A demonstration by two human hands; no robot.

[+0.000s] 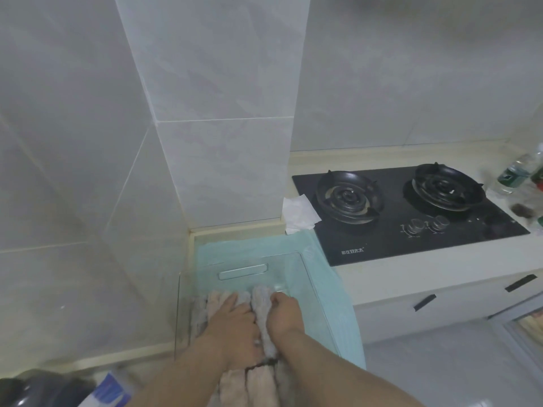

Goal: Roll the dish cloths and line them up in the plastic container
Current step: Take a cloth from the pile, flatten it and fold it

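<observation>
A clear plastic container [305, 268] stands on a pale green mat on the counter. Several rolled dish cloths, pink and grey, lie side by side lengthwise inside it. My left hand [232, 327] presses flat on the rolls at the left, fingers pointing away from me. My right hand [283, 314] is closed around a grey rolled cloth [263, 301] at the right end of the row, touching my left hand. More pink rolls [249, 383] show below my wrists. The container's near wall is hidden by my arms.
A tiled pillar [223, 142] rises just behind the container. A black two-burner gas hob [411, 212] sits to the right, a white crumpled tissue [298, 212] by its left edge. Bottles [517, 171] stand at far right. Dark objects and a blue-white packet [108, 389] lie bottom left.
</observation>
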